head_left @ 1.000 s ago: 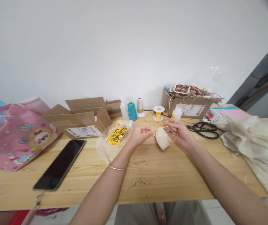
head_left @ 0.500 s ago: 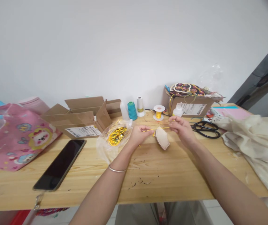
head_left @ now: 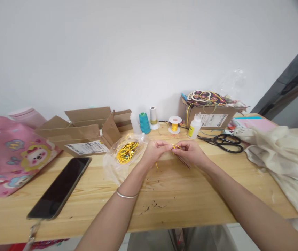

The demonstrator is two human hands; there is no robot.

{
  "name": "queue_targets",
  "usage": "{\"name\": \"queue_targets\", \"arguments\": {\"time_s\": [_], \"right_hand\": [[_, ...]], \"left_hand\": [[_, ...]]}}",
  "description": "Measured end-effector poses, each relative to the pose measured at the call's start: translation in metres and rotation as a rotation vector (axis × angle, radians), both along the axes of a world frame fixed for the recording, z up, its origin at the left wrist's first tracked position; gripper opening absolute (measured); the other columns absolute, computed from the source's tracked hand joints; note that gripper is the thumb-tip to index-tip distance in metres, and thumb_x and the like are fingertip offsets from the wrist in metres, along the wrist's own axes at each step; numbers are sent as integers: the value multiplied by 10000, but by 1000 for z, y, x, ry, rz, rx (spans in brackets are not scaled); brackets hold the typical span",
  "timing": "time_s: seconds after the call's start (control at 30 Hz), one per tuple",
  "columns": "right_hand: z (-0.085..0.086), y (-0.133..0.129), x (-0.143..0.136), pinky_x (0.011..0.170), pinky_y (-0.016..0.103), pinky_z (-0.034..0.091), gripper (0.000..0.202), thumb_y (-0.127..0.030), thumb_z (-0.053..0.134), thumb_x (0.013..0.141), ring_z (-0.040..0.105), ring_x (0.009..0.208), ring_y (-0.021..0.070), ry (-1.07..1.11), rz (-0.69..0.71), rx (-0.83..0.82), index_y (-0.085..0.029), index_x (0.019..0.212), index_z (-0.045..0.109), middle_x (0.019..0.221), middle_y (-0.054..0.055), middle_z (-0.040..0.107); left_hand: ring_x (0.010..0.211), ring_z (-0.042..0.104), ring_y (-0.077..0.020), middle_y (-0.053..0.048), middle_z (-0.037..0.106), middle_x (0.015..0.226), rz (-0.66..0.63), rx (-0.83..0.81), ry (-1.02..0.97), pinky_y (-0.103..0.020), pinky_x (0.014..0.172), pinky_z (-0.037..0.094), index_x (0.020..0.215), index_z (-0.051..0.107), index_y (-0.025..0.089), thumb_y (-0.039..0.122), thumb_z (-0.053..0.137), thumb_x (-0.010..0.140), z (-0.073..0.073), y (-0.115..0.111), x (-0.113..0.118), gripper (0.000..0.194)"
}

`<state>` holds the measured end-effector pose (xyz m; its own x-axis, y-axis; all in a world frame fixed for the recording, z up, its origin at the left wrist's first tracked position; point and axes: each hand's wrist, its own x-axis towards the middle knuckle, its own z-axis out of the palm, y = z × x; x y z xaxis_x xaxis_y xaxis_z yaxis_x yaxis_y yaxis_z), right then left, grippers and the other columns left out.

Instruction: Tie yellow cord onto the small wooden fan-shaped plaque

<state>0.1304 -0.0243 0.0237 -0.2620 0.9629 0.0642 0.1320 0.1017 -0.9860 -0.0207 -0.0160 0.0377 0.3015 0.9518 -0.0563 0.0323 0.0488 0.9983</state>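
Observation:
My left hand [head_left: 157, 149] pinches a thin yellow cord [head_left: 175, 146], and a loose end of it hangs down below that hand. Close beside it, my right hand [head_left: 189, 150] has its fingers closed on the same cord; the fingertips of both hands nearly meet. A small flat fabric piece [head_left: 182, 161] with a dark edge hangs from the cord under my right hand, seen nearly edge-on. The fingers hide where cord and piece join.
Left of my hands lie a plastic bag of yellow cord [head_left: 127, 153] and a phone [head_left: 60, 188]. Behind stand a teal thread cone [head_left: 144, 123], a yellow cord spool [head_left: 174, 125] and a small bottle [head_left: 194, 127]. Black scissors [head_left: 226, 142] and cream cloth [head_left: 282, 157] lie right.
My hands have come together from either end of a stretched length of cord. The fabric piece has turned from facing me to nearly edge-on. The view has shifted slightly.

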Motion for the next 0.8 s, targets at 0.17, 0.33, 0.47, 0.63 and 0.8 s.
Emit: {"name": "queue_targets", "arguments": {"time_s": [0.17,0.33,0.47,0.63,0.8], "right_hand": [[7,-5,3,382,187,197,237,-373,575,605,306,393,31,157,132,-174,-136,617,578,460,-46,441],[6,-4,1,359,186,174,242,-385,560,619,272,358,24,138,97,-200,-143,609,579,411,-60,404],[6,-2,-1,457,202,313,189,-340,598,583,421,470,60,67,-89,-62,-163,639,634,541,-17,553],[8,-1,0,528,239,363,141,-299,628,546,482,548,99,96,-218,-10,-183,623,650,623,11,606],[10,-2,0,373,199,234,144,-297,626,548,302,374,38,135,-239,-52,-156,577,631,393,-44,432]], "left_hand": [[366,352,-38,31,496,397,-25,20,-29,-187,384,243,642,632,126,322,615,544,5,-2,1,220],[417,430,-52,26,531,434,-24,47,-15,-180,426,308,596,621,138,290,599,571,1,2,0,156],[431,441,-61,22,537,437,38,49,46,-181,424,312,614,628,132,289,605,562,-2,4,-1,167],[456,449,-69,2,578,505,43,68,99,-191,447,327,629,636,122,310,617,542,-2,3,1,208],[470,449,-61,-8,602,569,54,40,71,-185,456,326,661,638,123,317,630,530,-3,1,3,234]]}}
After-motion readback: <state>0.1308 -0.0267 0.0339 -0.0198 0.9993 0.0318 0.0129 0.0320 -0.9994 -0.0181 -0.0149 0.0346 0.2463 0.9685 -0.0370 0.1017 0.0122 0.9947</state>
